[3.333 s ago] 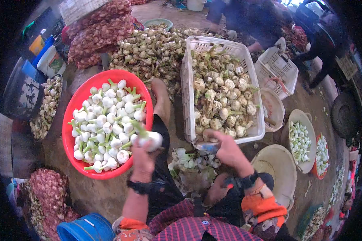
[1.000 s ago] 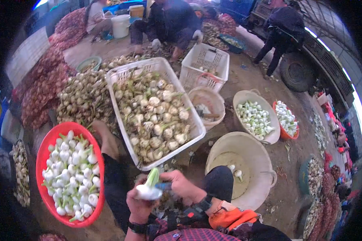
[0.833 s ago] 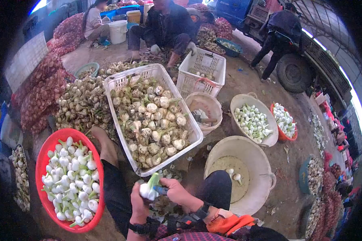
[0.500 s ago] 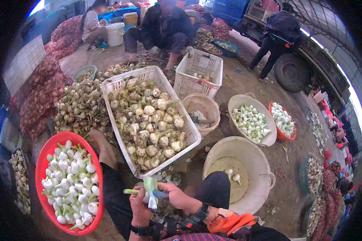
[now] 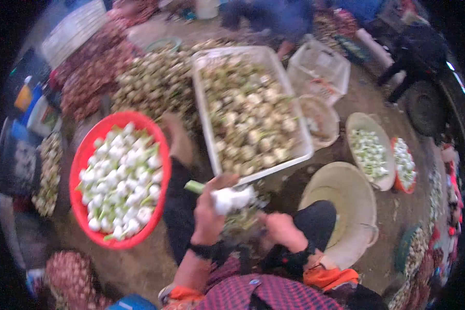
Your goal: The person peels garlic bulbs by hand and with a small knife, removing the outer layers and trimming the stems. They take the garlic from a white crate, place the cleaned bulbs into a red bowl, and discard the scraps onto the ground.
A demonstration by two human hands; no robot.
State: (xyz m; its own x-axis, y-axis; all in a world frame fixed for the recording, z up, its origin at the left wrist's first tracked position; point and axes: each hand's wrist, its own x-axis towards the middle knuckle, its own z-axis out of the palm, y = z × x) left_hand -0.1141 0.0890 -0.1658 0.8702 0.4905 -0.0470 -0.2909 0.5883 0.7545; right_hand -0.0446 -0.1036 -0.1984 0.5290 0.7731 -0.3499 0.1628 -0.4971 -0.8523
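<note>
My left hand (image 5: 209, 217) is closed round a fresh garlic bulb (image 5: 223, 200), its white head facing right and its cut green stem (image 5: 194, 186) sticking out to the left. Blur smears the bulb's right side. My right hand (image 5: 284, 232) is apart from it, lower and to the right, fingers curled; what they hold, if anything, is too blurred to make out. Beyond my hands stands a white crate (image 5: 215, 150) of unpeeled, soil-stained garlic. To the left, a red basin (image 5: 77, 196) is heaped with clean white garlic.
A large beige tub (image 5: 364, 194) stands by my right knee. Further right are a beige basin (image 5: 389, 155) and an orange basin (image 5: 409, 188) of white garlic. A bucket (image 5: 331, 121) and an empty-looking crate (image 5: 341, 64) stand behind. People work at the back.
The view has swung left and down. My right hand has come away from the garlic, down and to the right. The bulb, now showing more white, stays in my left hand.
</note>
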